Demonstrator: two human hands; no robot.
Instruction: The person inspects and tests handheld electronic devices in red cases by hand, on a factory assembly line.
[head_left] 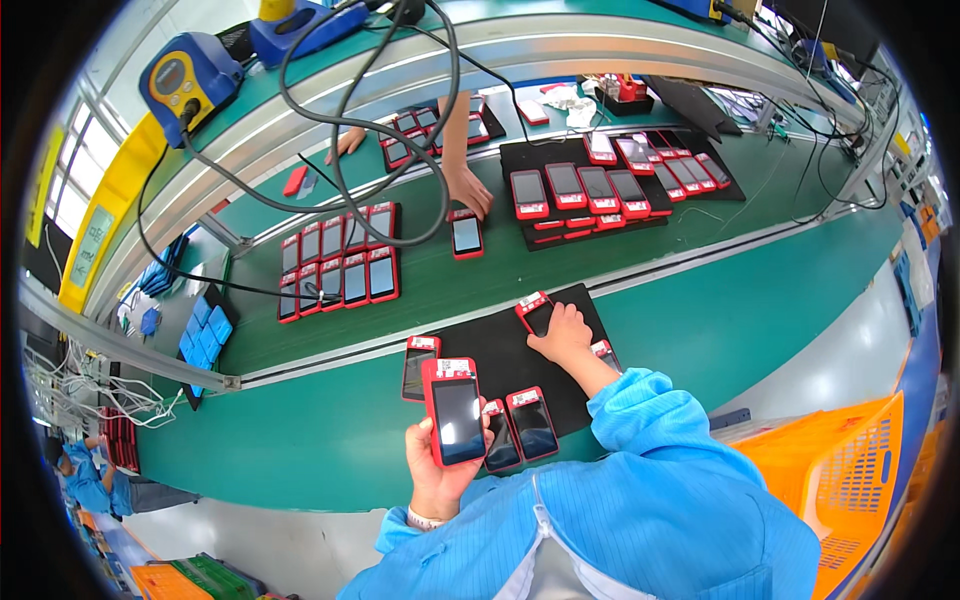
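Left hand [438,480] curled in a grip, right hand [563,335] stretched farther forward (palm downward), wrist bare

Red-cased rectangular handhelds [533,424] lie on a black flat mat [487,348] on the green desk [700,320]. Behind, leftward, are two handheld rows [332,238]; rightward, black flat trays [516,157] carry more. An orange perforated plastic crate [862,470] stands before the desk, at right.

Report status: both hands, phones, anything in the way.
Left hand gripping red phone. Right hand touching another phone, black mat below. Dark cable loops partly hiding far phones.
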